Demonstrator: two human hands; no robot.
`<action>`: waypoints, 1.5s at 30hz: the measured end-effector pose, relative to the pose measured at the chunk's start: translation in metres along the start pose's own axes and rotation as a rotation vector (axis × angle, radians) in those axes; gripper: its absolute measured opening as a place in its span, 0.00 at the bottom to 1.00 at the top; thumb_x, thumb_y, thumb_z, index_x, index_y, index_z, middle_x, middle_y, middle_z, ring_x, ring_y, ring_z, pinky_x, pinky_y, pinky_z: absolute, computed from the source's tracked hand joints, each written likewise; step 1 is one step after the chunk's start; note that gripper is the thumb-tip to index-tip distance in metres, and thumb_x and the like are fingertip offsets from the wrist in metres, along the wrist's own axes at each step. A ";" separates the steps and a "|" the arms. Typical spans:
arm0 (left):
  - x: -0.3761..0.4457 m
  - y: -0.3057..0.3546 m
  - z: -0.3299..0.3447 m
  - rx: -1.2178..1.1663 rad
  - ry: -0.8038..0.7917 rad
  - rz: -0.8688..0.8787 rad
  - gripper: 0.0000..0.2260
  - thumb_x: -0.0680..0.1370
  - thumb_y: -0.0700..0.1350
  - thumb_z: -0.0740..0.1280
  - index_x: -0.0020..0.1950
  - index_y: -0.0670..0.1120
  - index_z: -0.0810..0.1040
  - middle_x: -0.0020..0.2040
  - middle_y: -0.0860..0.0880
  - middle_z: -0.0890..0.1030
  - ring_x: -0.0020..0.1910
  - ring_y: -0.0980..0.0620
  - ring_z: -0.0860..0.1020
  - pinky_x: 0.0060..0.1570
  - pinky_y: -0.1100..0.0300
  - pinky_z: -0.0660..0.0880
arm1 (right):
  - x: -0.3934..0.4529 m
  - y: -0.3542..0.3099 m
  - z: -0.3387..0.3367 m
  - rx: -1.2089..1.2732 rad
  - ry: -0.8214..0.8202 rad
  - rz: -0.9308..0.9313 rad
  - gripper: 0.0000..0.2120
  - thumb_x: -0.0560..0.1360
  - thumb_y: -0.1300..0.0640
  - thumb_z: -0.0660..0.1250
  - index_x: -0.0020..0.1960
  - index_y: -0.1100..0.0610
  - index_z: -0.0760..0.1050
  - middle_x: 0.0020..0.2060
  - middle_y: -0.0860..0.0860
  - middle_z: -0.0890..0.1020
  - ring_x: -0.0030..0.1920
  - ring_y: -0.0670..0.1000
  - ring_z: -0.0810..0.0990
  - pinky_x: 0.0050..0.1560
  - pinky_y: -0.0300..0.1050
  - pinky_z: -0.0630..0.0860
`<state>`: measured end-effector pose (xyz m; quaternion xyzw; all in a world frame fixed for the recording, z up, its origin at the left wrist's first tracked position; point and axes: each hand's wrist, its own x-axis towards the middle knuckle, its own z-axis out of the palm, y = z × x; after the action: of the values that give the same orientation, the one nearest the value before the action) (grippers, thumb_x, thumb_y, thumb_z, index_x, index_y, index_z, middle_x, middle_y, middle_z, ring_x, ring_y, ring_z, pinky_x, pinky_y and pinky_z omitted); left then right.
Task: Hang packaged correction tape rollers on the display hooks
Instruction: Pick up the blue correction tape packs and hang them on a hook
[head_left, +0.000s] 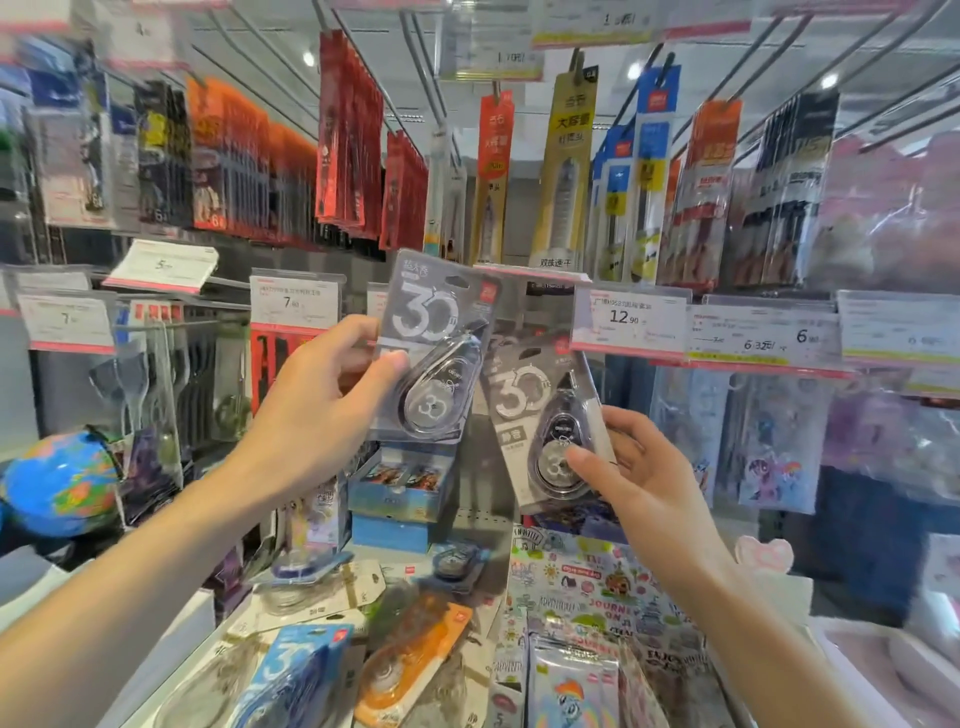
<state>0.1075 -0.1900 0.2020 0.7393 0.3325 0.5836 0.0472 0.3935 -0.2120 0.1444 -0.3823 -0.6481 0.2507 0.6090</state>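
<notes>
My left hand (317, 395) grips one grey carded blister pack of correction tape (434, 345) raised at hook height, my right hand (631, 467) pinches a second grey pack (540, 415); next, I'd judge, threading the raised pack's hang-hole onto a hook.

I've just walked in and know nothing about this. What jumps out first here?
Two grey packs marked "30" held up mid-picture: the left hand pinches the higher pack, the right hand the lower pack. Behind them hang rows of packaged pens over price tags. A blue globe sits at far left.
</notes>
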 end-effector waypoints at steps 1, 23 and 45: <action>0.002 0.000 -0.001 0.001 0.006 0.013 0.06 0.83 0.49 0.66 0.55 0.60 0.79 0.47 0.66 0.86 0.41 0.68 0.82 0.41 0.78 0.70 | 0.003 -0.001 0.003 0.003 0.006 -0.012 0.14 0.78 0.54 0.73 0.61 0.43 0.77 0.52 0.39 0.88 0.53 0.42 0.87 0.50 0.35 0.82; 0.007 -0.016 -0.002 -0.055 -0.002 0.054 0.10 0.83 0.44 0.66 0.52 0.61 0.78 0.46 0.68 0.86 0.41 0.71 0.81 0.42 0.80 0.70 | 0.020 0.009 0.032 0.030 0.133 -0.036 0.16 0.80 0.51 0.72 0.66 0.45 0.75 0.55 0.41 0.88 0.55 0.43 0.87 0.56 0.48 0.82; 0.012 -0.059 0.013 -0.106 0.048 -0.110 0.03 0.80 0.49 0.70 0.51 0.58 0.80 0.50 0.70 0.84 0.53 0.71 0.81 0.48 0.77 0.71 | 0.121 0.079 0.055 -0.305 0.156 0.238 0.25 0.81 0.40 0.66 0.73 0.49 0.71 0.56 0.50 0.84 0.51 0.52 0.85 0.56 0.55 0.82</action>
<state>0.0952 -0.1335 0.1813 0.7022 0.3422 0.6145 0.1103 0.3587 -0.0608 0.1470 -0.5621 -0.5799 0.1894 0.5584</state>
